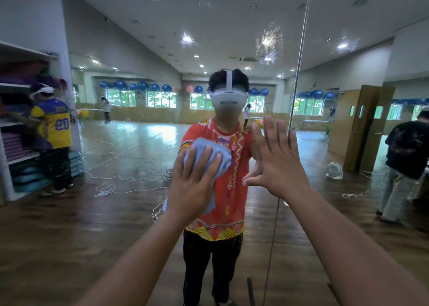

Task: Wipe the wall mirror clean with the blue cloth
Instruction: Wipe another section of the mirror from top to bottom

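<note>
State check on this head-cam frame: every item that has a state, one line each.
wall mirror: wet, droplets scattered over the glass, not yet wiped dry
blue cloth: bunched, pressed against the mirror
left hand: fingers spread flat over the cloth, pressing it to the glass
right hand: fingers straight, palm toward the glass by the panel seam, holding nothing
floor fan (reflected): running or not, cannot tell

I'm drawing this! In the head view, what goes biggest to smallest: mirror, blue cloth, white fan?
1. Wall mirror, fills the view.
2. Blue cloth, partly under the left hand.
3. White fan, only a small reflection.
</note>
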A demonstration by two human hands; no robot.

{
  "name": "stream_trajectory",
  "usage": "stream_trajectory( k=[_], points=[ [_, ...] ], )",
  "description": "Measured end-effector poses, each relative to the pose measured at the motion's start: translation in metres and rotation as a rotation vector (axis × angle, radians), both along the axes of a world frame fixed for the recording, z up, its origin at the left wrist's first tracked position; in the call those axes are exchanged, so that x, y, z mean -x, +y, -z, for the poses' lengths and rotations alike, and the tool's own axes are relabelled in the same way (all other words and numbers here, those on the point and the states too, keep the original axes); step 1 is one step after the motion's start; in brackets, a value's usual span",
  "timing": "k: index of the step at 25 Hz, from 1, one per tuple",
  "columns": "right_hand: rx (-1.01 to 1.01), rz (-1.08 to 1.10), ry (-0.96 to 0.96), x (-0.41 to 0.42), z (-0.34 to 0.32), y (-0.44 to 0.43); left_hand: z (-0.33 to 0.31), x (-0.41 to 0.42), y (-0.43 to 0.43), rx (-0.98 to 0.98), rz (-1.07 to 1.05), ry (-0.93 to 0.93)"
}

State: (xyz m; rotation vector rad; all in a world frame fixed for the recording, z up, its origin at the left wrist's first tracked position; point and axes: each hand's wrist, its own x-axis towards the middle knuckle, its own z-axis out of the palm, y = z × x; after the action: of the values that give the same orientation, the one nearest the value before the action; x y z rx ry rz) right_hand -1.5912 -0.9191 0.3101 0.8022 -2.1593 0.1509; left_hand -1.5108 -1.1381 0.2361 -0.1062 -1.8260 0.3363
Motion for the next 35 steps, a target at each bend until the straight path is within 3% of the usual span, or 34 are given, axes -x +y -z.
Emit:
stream_trajectory(
  k=[4,6,10,15,20,27,31,35],
  points=[
    [-0.002,0.002,-0.004,0.001,-0.001,-0.001,-0.121,0.004,-0.006,-0.149,-0.043,0.090],
    [-0.001,0.008,0.001,0.000,-0.001,-0.001,-0.145,0.006,-0.004,-0.198,-0.061,0.125],
    [0.012,-0.001,0.015,-0.002,-0.001,0.001,-0.071,0.001,-0.006,-0.189,-0.006,0.129],
    [0.010,-0.004,0.034,-0.005,-0.001,0.000,0.035,-0.016,-0.030,-0.091,-0.013,0.003],
    [0.085,-0.032,0.066,-0.015,0.000,-0.005,0.004,-0.029,-0.053,-0.010,-0.046,-0.037],
    [0.135,-0.130,0.133,-0.046,0.015,-0.070,-0.139,-0.043,-0.086,-0.235,-0.045,0.056],
    [0.094,-0.083,0.188,-0.063,0.028,-0.114,-0.111,-0.043,-0.097,-0.226,-0.028,0.118],
    [0.132,-0.085,0.232,-0.061,0.046,-0.137,-0.036,-0.048,-0.102,-0.266,-0.017,0.119]
  ],
)
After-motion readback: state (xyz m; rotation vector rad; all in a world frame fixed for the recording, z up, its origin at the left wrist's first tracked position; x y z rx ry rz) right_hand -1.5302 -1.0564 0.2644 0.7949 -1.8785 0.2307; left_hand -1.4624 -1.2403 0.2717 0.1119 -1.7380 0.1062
